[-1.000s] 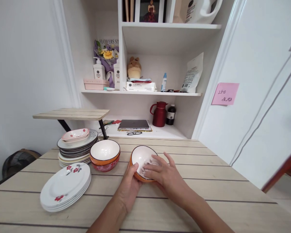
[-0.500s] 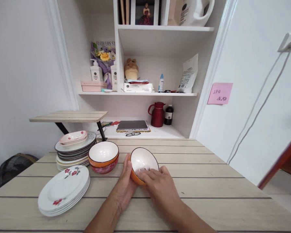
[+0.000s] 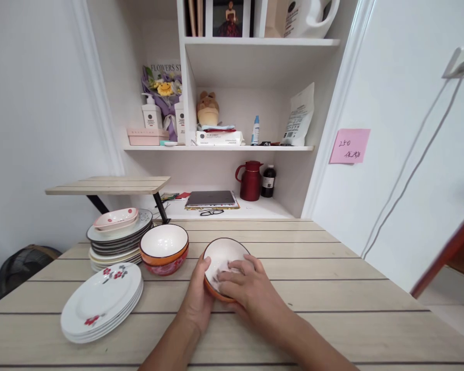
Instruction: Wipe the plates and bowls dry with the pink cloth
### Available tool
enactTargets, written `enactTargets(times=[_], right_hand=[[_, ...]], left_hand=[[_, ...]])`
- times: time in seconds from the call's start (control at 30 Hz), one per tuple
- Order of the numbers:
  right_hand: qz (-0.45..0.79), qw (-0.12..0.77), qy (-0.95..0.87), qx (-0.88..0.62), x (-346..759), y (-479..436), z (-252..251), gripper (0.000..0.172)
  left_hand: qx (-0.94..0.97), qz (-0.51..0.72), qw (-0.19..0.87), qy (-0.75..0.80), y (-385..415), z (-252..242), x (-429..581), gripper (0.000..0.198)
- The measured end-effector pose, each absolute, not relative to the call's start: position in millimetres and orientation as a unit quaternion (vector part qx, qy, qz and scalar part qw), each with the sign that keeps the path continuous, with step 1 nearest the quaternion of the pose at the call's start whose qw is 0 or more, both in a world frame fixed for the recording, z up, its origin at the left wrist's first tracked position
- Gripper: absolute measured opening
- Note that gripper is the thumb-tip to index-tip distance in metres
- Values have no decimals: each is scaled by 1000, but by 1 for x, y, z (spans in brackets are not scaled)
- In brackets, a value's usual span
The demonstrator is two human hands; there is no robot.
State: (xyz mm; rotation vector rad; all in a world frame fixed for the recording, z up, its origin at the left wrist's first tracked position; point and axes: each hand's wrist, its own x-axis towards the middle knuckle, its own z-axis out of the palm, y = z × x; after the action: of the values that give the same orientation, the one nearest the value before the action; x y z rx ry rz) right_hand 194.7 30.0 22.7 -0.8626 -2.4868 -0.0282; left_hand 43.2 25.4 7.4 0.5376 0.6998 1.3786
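Observation:
A small bowl (image 3: 220, 252), white inside with a dark rim and an orange outside, is tilted toward me above the front of the table. My left hand (image 3: 199, 291) is closed around its left side, the thumb at the rim and the other fingers hidden behind and beneath. Over the near right rim reaches my right hand (image 3: 249, 286), its fingertips spread inside against the white surface; its thumb is mostly hidden. Two stacked bowls (image 3: 164, 242) stand to the left, the upper orange, the lower red-patterned. Closer to me lies a stack of white floral plates (image 3: 100, 301).
A taller plate stack (image 3: 119, 242) carries pink-dotted dishes (image 3: 116, 219) on top, beside a small raised wooden shelf (image 3: 108, 185). Behind the slatted table (image 3: 332, 304) are glasses (image 3: 212, 212), a laptop (image 3: 211, 198), a red jug (image 3: 250, 180) and a dark bottle (image 3: 268, 181).
My right hand's fingers have spread and moved further into the bowl. The bowl has shifted slightly left and turned its opening more upward. The stacks stay put.

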Motion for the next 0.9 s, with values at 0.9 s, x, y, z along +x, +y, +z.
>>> enactTargets(times=[0.9], right_hand=[[324,512,-664,-438,178,29,8,26]], left_hand=[[349,625,622,318,19,16,62,86]])
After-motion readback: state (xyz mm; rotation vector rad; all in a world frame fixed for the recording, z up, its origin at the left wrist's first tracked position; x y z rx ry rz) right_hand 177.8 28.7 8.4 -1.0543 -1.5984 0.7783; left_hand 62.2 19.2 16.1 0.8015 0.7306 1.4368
